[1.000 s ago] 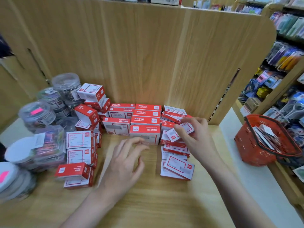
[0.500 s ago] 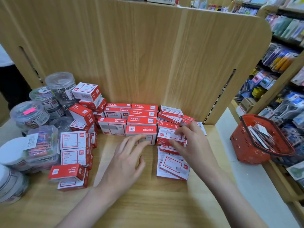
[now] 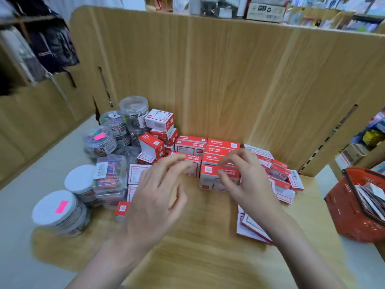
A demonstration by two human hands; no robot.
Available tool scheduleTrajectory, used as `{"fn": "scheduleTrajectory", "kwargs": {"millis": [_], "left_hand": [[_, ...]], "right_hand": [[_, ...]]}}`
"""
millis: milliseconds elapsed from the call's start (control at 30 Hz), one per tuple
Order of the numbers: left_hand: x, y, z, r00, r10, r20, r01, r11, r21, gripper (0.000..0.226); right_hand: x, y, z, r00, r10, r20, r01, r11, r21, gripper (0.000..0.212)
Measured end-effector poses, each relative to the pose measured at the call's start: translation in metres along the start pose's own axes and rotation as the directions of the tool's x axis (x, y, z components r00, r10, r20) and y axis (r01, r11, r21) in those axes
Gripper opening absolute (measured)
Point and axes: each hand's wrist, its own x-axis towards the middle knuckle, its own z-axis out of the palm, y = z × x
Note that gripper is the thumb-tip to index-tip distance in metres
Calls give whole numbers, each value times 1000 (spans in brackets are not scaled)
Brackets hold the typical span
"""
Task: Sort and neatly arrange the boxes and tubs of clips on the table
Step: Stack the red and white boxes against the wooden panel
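Several red and white boxes stand in a stacked row against the wooden back panel. More boxes lie in a loose heap to the right and a jumbled pile to the left. Clear round tubs of clips and white-lidded tubs cluster at far left. My left hand hovers open above the table, fingers spread, in front of the row. My right hand is over the front box of the row, fingers curled near its top; a firm grip is not visible.
A red shopping basket holding flat packs stands at the right edge. The tall wooden panel closes off the back. Store shelves with goods lie beyond on the right. A clear flat case of coloured clips sits by the white-lidded tubs.
My right hand has left the loose heap on the right and moved left to the front box of the row. My left hand has risen slightly. The camera has shifted left and up.
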Motion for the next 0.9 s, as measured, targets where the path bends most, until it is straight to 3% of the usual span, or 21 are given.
{"fn": "scheduleTrajectory", "kwargs": {"millis": [200, 367, 467, 633, 800, 900], "left_hand": [[-6, -65, -59, 995, -32, 97, 25, 997, 75, 44], [-15, -114, -105, 994, 41, 101, -39, 999, -29, 39], [-10, -148, -119, 995, 21, 102, -8, 992, -127, 42], [-1, -203, -117, 985, -152, 85, 169, 952, -255, 38], [-2, -245, -101, 966, -247, 71, 257, 922, -289, 41], [2, -265, -95, 967, -227, 117, 252, 920, -300, 44]], "right_hand": [[22, -66, 37, 999, -21, -50, 24, 997, 69, 22], [30, -119, 67, 991, 75, -111, -62, 991, 117, 18], [33, -141, 75, 989, 83, -120, -71, 993, 98, 17], [48, -157, 83, 999, 51, -4, -50, 996, 79, 21], [75, -166, 102, 976, 88, 201, -128, 973, 192, 37], [93, -177, 114, 955, 93, 281, -152, 969, 195, 44]]}}
